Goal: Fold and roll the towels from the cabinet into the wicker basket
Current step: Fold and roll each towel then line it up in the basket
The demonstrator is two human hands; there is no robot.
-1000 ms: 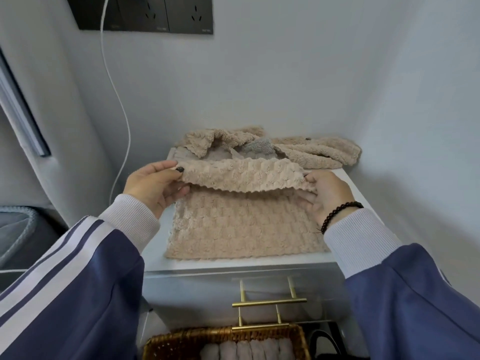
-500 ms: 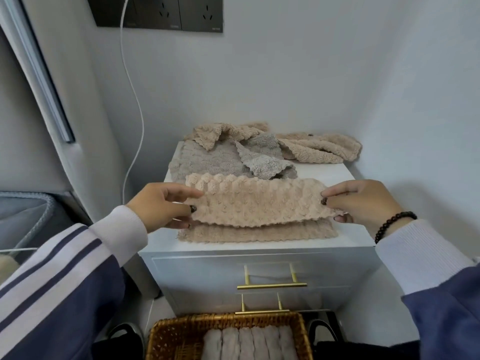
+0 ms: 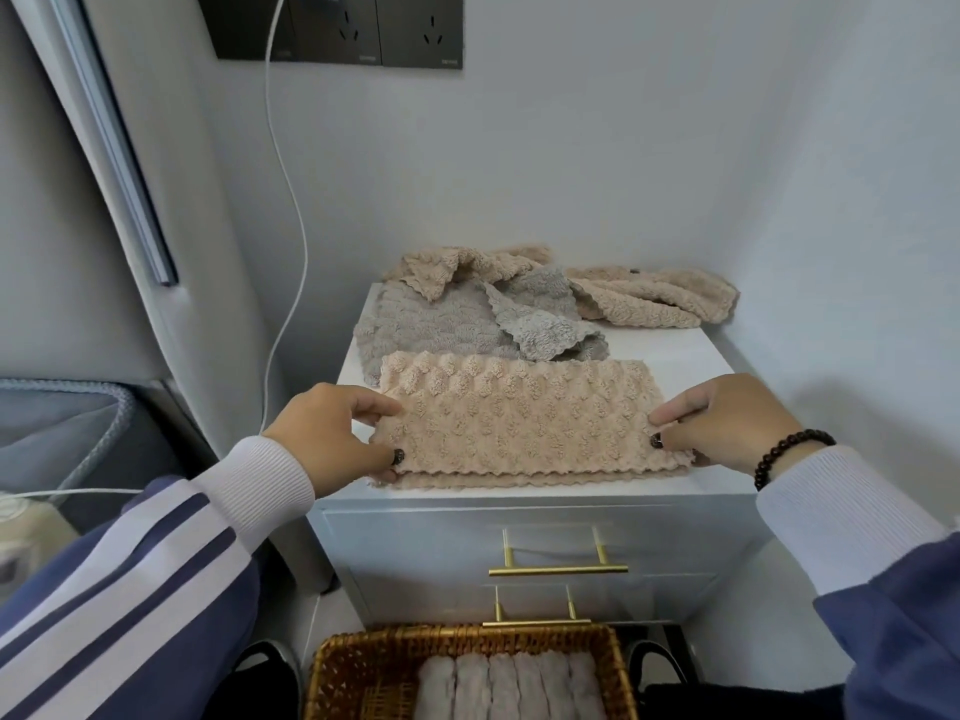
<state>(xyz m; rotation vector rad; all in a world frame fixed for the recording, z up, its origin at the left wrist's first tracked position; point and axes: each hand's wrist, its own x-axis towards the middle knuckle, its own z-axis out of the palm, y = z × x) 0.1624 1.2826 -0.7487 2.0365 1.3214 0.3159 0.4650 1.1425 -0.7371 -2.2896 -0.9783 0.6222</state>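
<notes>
A beige textured towel (image 3: 524, 418) lies folded in half on the front of the white cabinet top (image 3: 691, 356). My left hand (image 3: 332, 439) pinches its left end between thumb and fingers. My right hand (image 3: 727, 423) pinches its right end the same way. The towel's near edges lie almost together by the cabinet's front edge. Behind it lie a crumpled grey towel (image 3: 436, 324) and more beige towels (image 3: 660, 298). Below, the wicker basket (image 3: 332, 678) holds several rolled pale towels (image 3: 509, 688).
The cabinet has two drawers with brass handles (image 3: 558, 569). A white cable (image 3: 291, 210) hangs from dark wall sockets (image 3: 337, 28) at the left. Walls close in behind and to the right. A grey padded edge (image 3: 62, 407) stands to the left.
Both hands have drawn the towel's far edge toward me and laid it down over the near half. The view has pulled back and dropped, showing more of the basket.
</notes>
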